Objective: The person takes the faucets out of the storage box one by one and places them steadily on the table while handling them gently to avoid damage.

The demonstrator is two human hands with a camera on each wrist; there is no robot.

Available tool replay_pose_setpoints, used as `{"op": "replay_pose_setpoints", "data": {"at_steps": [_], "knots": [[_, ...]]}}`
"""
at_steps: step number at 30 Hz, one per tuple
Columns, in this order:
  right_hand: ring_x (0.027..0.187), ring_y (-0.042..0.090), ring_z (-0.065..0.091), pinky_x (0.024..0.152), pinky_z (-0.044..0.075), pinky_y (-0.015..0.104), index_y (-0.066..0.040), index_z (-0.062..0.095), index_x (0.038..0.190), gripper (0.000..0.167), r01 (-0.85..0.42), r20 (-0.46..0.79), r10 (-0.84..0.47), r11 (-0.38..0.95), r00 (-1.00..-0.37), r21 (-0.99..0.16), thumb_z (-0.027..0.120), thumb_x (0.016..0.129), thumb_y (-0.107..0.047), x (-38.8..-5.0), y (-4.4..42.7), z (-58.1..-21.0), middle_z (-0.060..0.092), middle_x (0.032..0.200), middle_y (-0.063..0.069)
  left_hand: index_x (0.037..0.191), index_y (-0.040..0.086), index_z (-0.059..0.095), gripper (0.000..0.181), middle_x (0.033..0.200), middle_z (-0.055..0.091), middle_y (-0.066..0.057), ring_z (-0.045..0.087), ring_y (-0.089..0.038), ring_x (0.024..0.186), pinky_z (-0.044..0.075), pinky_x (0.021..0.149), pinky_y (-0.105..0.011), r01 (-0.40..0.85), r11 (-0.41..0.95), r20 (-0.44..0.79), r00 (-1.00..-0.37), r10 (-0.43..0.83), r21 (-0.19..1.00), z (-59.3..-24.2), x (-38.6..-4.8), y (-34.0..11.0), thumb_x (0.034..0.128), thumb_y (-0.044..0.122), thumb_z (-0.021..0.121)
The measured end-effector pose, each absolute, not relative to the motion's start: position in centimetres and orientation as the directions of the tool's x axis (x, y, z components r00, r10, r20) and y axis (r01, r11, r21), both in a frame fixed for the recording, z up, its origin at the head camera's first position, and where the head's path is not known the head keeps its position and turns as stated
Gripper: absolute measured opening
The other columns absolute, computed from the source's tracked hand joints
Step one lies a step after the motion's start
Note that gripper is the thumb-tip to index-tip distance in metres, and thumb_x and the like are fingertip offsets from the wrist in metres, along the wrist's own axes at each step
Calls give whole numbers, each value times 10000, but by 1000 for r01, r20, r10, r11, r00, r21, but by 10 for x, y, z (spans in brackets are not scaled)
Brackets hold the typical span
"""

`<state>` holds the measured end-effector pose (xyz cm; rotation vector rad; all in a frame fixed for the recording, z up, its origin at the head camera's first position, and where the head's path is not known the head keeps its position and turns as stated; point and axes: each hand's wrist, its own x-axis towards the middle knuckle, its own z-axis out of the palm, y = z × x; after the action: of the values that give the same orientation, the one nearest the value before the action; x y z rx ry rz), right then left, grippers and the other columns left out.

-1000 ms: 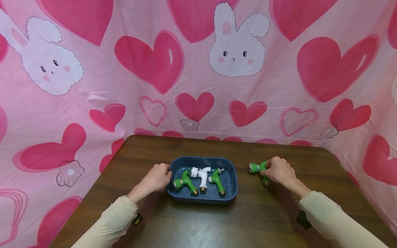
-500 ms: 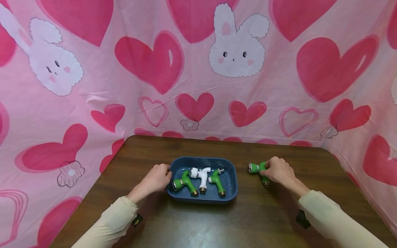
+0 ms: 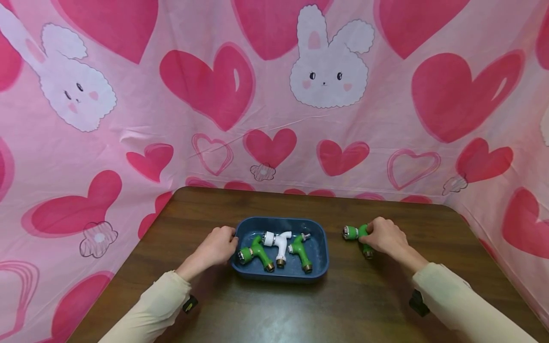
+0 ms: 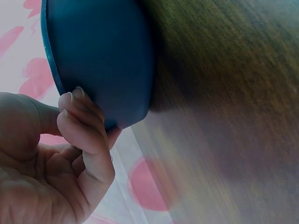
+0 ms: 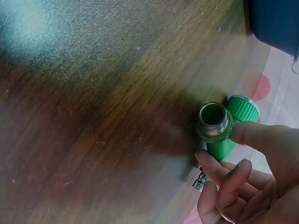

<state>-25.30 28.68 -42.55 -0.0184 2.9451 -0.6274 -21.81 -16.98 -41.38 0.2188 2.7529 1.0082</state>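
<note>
Head view: right of the blue tub [image 3: 279, 276], a green tap [image 3: 363, 232] is pinched by the right hand [image 3: 388, 236]; the tub's left end is gripped by the left hand [image 3: 218, 245]. Three other taps [image 3: 281, 245] are seen inside. The pinched tap's silver tip [image 5: 199, 182] is shown only by the right wrist view.

Pinches in the right hand [image 3: 388, 236] a glossy green faucet [image 3: 362, 232], with its ribbed knob left of the grip, its brass threaded end pointing back toward the body and its chrome nozzle just beside the fingertips. Holds with the left hand [image 3: 218, 245] a rounded blue tray [image 3: 276, 275], upright, with a green-knobbed faucet [image 3: 256, 252], a white faucet [image 3: 280, 244] and a third faucet, green [image 3: 302, 253], lying inside, successively farther from that grip.
</note>
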Motion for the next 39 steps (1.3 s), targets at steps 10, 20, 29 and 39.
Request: {"op": "replay_pose_setpoints", "data": {"at_steps": [10,20,29,39], "knots": [[750,259,555,598,474,386,6,767,1040,315,21,-130,-35,912,-991,-410,820,902,-271,-253,290,-425,655,864,78,1129,-36,702,170,645,598,-84,647,-267,482,518,474,-308,85,760,-129,-967,218,645,-414,-221,-169,1069,83,597],[735,243,544,583,455,383,-18,767,1023,300,15,-123,-37,917,-992,-398,809,917,-296,-250,289,-426,625,842,60,1163,-43,696,186,647,598,-84,652,-278,487,518,474,-311,81,768,-132,-968,212,635,-416,-221,-169,1068,83,598],[741,247,540,564,443,379,-2,763,1089,389,25,-122,-23,926,-992,-377,789,929,-355,-245,287,-428,617,872,76,1152,-39,699,184,648,592,-87,653,-296,499,509,473,-306,74,771,-136,-969,205,633,-417,-219,-169,1071,82,587],[681,219,513,542,411,354,-83,712,829,243,5,-102,-38,922,-994,-387,772,937,-292,-244,287,-431,539,758,40,1197,-50,686,210,653,598,-89,656,-298,498,503,462,-302,65,769,-147,-968,203,636,-415,-219,-169,1075,84,580]]}}
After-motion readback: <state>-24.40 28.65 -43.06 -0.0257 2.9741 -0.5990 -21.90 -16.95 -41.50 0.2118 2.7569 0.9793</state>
